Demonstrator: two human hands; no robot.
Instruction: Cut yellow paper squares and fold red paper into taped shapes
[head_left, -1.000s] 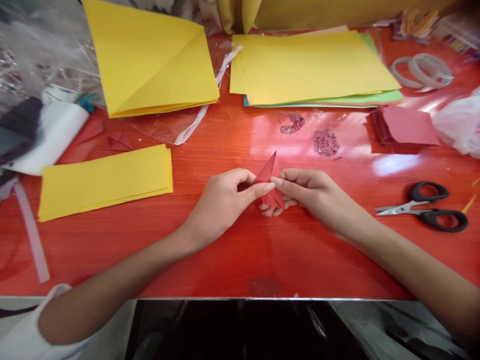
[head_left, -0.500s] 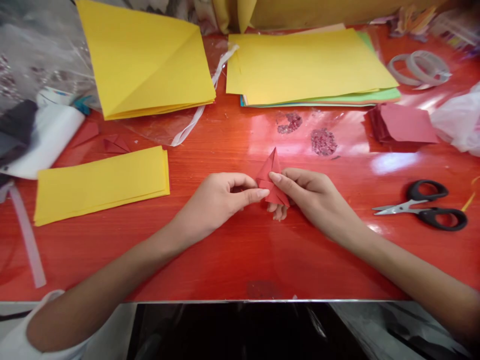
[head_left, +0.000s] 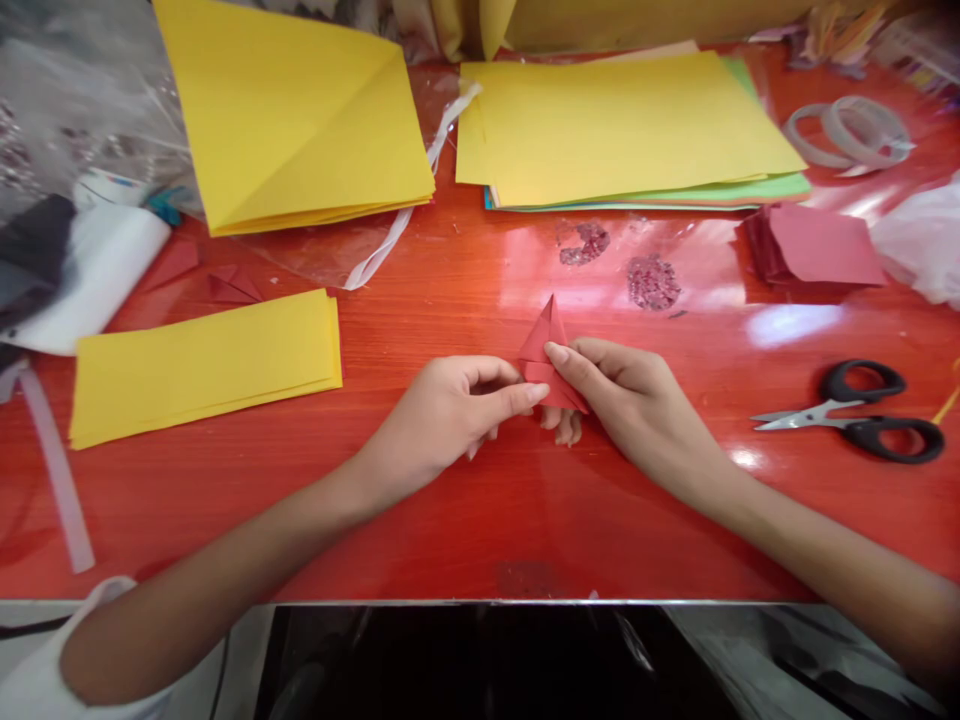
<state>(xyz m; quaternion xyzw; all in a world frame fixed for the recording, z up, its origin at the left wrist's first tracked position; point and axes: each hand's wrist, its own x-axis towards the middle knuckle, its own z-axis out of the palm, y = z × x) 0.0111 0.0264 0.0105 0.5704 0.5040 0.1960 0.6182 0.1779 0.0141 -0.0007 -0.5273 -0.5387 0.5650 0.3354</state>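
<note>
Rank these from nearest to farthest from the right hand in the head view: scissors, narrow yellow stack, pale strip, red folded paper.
1. Red folded paper: held in the right hand.
2. Scissors: on the hand's right.
3. Narrow yellow stack: well to the left.
4. Pale strip: farthest left.

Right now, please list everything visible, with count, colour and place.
Folded paper: one, red, centre
Folded pieces: two, red, left
Paper stacks: three, yellow-topped, left and top
Sheet pile: one, red, right
Scissors: one, black-handled, right
Rings: two, translucent, upper right
Glitter patches: two, reddish, centre
Roll: one, white, left
Strip: one, whitish, left
Table: one, red, underneath
Plastic: count unclear, whitish, edges
Clutter: count unclear, mixed, edges
Left hand, right hand: one each, bare, centre
</note>
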